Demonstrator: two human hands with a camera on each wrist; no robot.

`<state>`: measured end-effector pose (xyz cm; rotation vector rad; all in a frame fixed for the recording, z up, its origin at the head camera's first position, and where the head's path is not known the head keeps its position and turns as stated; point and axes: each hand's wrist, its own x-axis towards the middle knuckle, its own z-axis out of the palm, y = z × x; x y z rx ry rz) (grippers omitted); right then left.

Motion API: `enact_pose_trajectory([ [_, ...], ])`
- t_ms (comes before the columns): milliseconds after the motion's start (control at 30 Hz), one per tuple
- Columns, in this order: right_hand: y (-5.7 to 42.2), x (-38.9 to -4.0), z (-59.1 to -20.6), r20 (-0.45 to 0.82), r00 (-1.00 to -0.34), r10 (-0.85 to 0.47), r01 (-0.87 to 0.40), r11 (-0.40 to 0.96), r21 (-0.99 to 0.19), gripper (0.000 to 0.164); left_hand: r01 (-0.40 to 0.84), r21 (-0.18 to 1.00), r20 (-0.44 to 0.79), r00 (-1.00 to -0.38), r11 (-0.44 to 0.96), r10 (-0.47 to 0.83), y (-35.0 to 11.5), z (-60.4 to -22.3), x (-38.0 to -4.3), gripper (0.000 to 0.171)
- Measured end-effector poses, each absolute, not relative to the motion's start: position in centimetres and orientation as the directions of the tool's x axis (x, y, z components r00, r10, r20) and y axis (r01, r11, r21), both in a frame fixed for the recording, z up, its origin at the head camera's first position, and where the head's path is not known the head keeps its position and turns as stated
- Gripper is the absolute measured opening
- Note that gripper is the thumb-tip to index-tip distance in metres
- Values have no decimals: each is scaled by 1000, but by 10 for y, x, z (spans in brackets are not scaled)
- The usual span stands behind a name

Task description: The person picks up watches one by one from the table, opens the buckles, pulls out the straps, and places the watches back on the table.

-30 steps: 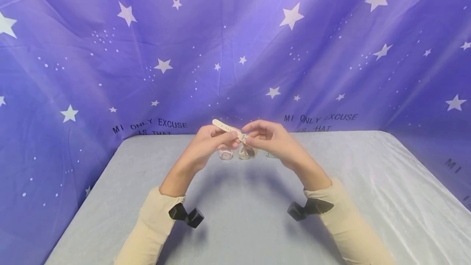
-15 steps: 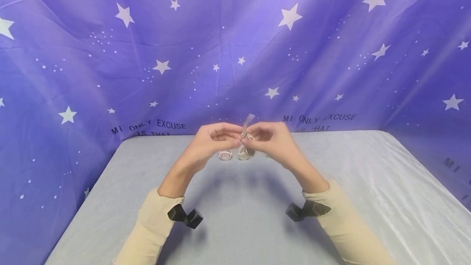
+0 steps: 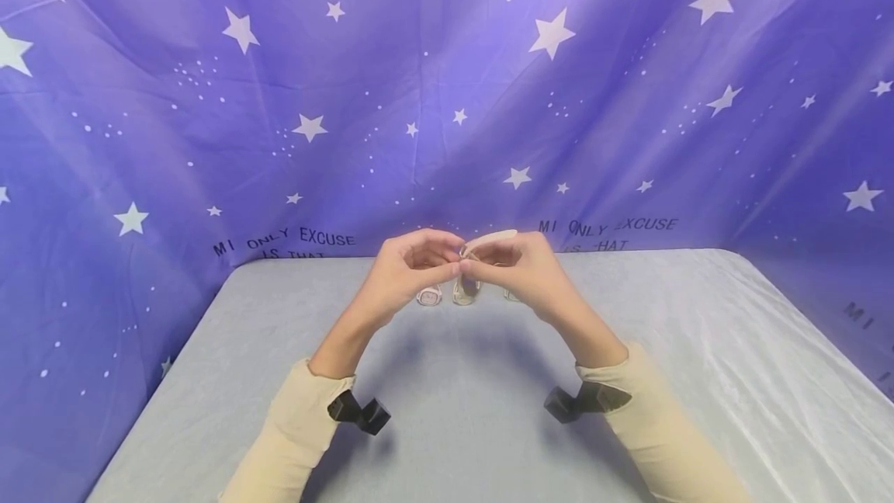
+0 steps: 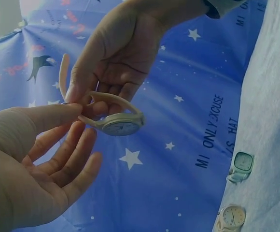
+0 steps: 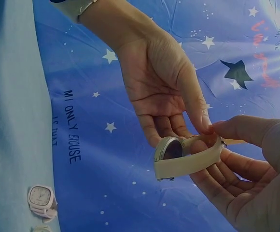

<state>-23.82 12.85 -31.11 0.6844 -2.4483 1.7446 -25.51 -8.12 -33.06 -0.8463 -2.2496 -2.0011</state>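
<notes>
Hands (image 3: pixel 400 276) (image 3: pixel 536 272) pinch a watch (image 4: pixel 122 125) in open air above the table (image 3: pixel 454 441).

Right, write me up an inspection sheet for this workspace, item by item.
Surface: pale grey-blue cloth, creased toward the right.
Job's things: cream-strapped wristwatch, held in the air, strap bent into a loop; whether the buckle is fastened cannot be told.
Clutter: nothing seen beyond a white square-cased watch, a cream round-dial watch and a green square-cased watch, near the cloth's far edge.
Hands: left hand and right hand both pinch the strap near the buckle.
Cables: nothing seen.
Surroundings: purple-blue backdrop with white stars and black lettering.
</notes>
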Motion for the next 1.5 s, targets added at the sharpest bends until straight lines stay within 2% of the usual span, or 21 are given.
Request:
enact_pose_trajectory([
  [300, 130, -239, -313, 348, -883, -315, -433, 262, -862, 24, 367, 927, 319, -882, 80, 346, -78, -331, -254, 29],
  [567, 129, -238, -310, 365, -888, -279, -443, 305, -843, 28, 391, 918, 351, -879, 65, 322, -77, -332, -254, 26],
  [800, 127, -237, -309, 317, -908, -275, -385, 242, -891, 24, 398, 914, 357, -878, 73, 320, -79, -332, -253, 21],
  [1267, 128, -238, -310, 325, -904, -278, -375, 152, -915, 27, 392, 918, 356, -881, 60, 312, -80, -329, -251, 20],
  [1500, 129, -239, -312, 333, -903, -272, -392, 204, -897, 22, 373, 921, 317, -884, 110, 345, -79, -328, -251, 20],
])
